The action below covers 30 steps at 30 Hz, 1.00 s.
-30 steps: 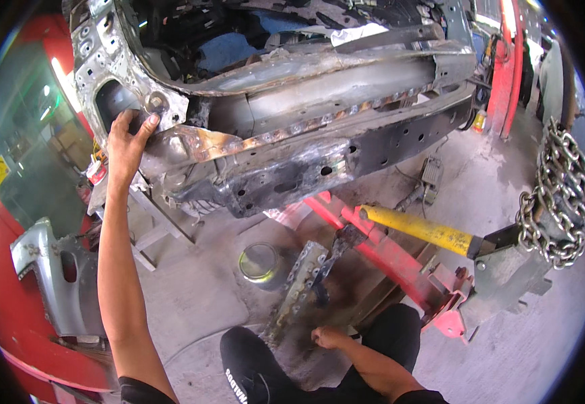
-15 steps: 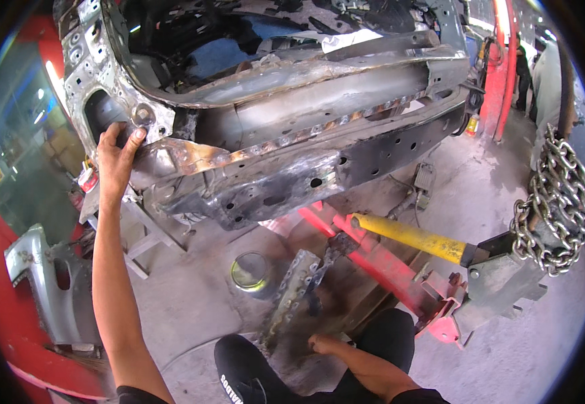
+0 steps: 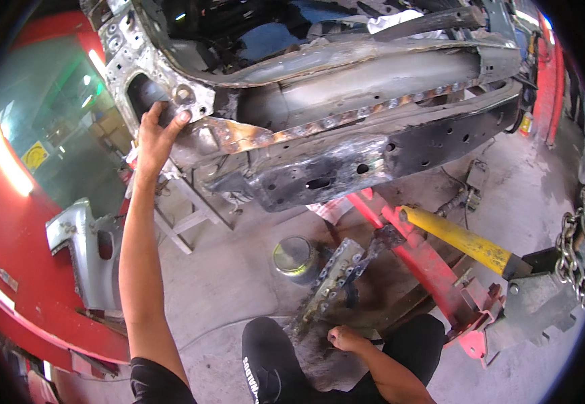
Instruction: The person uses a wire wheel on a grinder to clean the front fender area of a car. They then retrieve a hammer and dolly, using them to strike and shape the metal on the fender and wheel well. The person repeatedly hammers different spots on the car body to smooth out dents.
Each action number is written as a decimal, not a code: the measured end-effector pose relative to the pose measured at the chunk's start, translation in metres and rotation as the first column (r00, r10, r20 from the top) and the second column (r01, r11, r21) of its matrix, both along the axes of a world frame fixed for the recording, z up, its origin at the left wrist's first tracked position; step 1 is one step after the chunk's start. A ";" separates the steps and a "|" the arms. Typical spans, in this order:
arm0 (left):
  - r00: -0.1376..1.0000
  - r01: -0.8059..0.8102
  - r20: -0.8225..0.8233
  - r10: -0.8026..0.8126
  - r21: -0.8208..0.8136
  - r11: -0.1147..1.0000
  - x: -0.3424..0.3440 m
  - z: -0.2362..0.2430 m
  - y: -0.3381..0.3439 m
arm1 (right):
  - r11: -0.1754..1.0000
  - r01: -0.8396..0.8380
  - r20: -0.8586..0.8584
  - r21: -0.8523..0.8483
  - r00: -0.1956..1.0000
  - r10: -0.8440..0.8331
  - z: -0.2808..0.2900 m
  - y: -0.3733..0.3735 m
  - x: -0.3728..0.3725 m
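My left hand (image 3: 157,138) grips the stripped car body (image 3: 127,47) at its rear left corner. Its fingers reach into a dark opening there, and the thumb presses on bare metal beside a round bolt hole. Low between my knees is my right hand (image 3: 348,338), its fingers curled closed; what they hold, if anything, I cannot make out. Under the opening runs a rusty, spot-welded seam (image 3: 346,120) above a black bumper beam (image 3: 333,172) with holes. A cut-off metal strip (image 3: 329,283) lies on the floor ahead of my right hand.
A round can (image 3: 294,256) stands near the strip. To the right is a red pulling frame (image 3: 420,259) with a yellow ram (image 3: 457,239) and hanging chain (image 3: 568,252). A trestle stand (image 3: 198,212) and silver fender piece (image 3: 90,249) are at left. A cable crosses the floor.
The view has turned, so the car and floor items sit farther right and higher. My left hand stays at the same opening. My right hand stays low between my knees, still closed.
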<state>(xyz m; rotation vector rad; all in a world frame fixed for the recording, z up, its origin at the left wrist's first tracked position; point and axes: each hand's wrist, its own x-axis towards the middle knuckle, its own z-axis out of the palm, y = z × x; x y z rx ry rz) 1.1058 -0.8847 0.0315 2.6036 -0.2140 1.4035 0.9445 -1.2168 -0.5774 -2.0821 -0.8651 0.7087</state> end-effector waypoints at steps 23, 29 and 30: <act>0.980 0.127 -0.137 -0.147 -0.143 0.981 -0.003 0.002 -0.011 | 0.997 -0.005 0.093 0.078 0.996 -0.003 0.010 0.013 0.001; 0.988 0.100 -0.113 -0.108 -0.075 0.992 -0.002 0.003 -0.005 | 1.000 -0.023 0.073 0.009 0.997 0.023 0.005 0.010 0.000; 0.988 0.088 -0.119 -0.096 -0.072 0.994 -0.002 0.004 -0.004 | 0.999 -0.030 0.066 -0.015 0.997 0.031 0.003 0.009 0.000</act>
